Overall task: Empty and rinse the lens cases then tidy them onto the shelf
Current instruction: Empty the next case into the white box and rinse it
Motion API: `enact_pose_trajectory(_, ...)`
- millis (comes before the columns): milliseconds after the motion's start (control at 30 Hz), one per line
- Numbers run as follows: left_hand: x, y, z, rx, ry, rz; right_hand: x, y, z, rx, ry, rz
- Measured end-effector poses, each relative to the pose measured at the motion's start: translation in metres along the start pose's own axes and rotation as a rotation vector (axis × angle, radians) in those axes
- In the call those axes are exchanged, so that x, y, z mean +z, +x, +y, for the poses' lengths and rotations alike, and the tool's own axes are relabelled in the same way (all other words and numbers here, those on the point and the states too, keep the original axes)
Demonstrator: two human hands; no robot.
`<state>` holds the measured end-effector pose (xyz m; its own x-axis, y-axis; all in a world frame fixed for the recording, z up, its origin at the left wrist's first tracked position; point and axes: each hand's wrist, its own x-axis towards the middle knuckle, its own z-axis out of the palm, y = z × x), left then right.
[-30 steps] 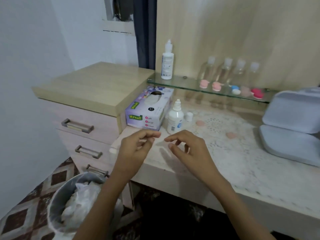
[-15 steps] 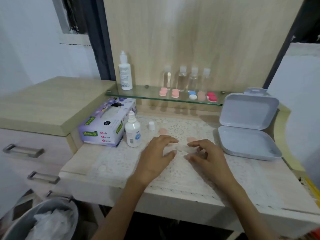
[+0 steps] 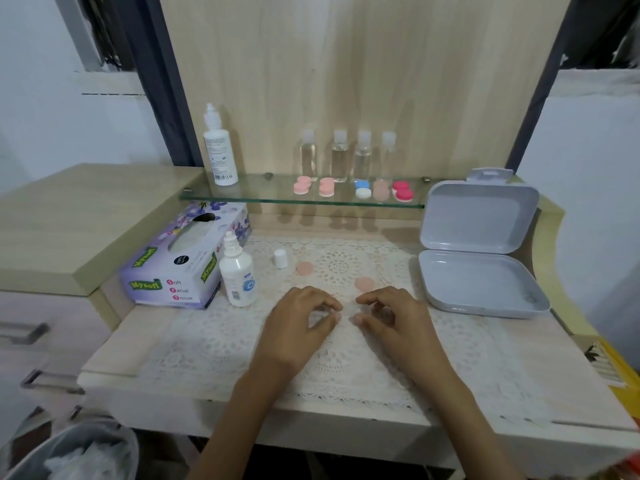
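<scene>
Two hands, the left hand (image 3: pixel 299 323) and right hand (image 3: pixel 394 318), are drawn back slightly from two peach caps (image 3: pixel 364 283) on the lace mat (image 3: pixel 225 348), with fingers more curled than half a second ago. Whether they pinch anything is too blurred to tell. Five lens cases (image 3: pixel 362 189) line the glass shelf (image 3: pixel 259 192) before four clear bottles (image 3: pixel 339 157).

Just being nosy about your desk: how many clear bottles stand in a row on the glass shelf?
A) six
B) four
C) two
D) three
B: four clear bottles with white caps stand side by side on the glass shelf, behind the coloured lens cases.
</scene>
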<state>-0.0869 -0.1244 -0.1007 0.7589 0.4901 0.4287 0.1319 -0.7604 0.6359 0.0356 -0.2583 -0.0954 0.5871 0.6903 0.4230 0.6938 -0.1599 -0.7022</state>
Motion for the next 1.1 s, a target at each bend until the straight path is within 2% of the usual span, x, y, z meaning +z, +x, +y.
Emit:
enact_pose_trajectory(67,-0.003,-0.001,0.001,0.019,-0.028,0.076,-0.001,0.0,0.0,-0.011,-0.019,0.002)
enact_pose_trajectory(100,-0.006,-0.002,0.003,0.035,-0.047,0.166,-0.001,0.0,0.0,-0.017,-0.025,0.005)
enact_pose_trajectory(233,-0.022,-0.007,0.015,0.088,-0.069,0.703,0.0,0.0,-0.001,-0.034,-0.035,0.005)
enact_pose_trajectory(300,-0.033,-0.007,0.009,-0.033,-0.142,0.849,0.001,-0.001,-0.001,-0.049,-0.048,0.001)
enact_pose_trajectory(333,-0.038,-0.005,0.002,-0.121,-0.215,0.847,0.001,-0.001,0.0,-0.055,-0.053,0.0)
enact_pose_trajectory(400,-0.047,-0.001,-0.016,-0.292,-0.407,0.724,0.001,-0.001,0.0,-0.064,-0.059,-0.002)
enact_pose_trajectory(467,-0.052,0.001,-0.03,-0.374,-0.522,0.575,0.001,-0.001,0.0,-0.063,-0.064,-0.006)
enact_pose_trajectory(533,-0.053,-0.002,-0.038,-0.393,-0.494,0.47,0.0,-0.001,-0.001,-0.056,-0.063,-0.013)
enact_pose_trajectory(667,-0.06,-0.001,-0.042,-0.392,-0.45,0.381,0.001,-0.001,-0.003,-0.045,-0.064,-0.007)
enact_pose_trajectory(767,-0.067,0.002,-0.04,-0.294,-0.294,0.26,0.002,-0.001,-0.003,-0.045,-0.111,-0.002)
enact_pose_trajectory(933,-0.077,0.01,-0.029,-0.066,0.16,-0.014,0.004,0.002,0.003,-0.055,-0.167,-0.012)
enact_pose_trajectory(1100,-0.076,0.021,-0.017,0.004,0.442,-0.267,0.004,0.002,0.004,-0.044,-0.161,-0.009)
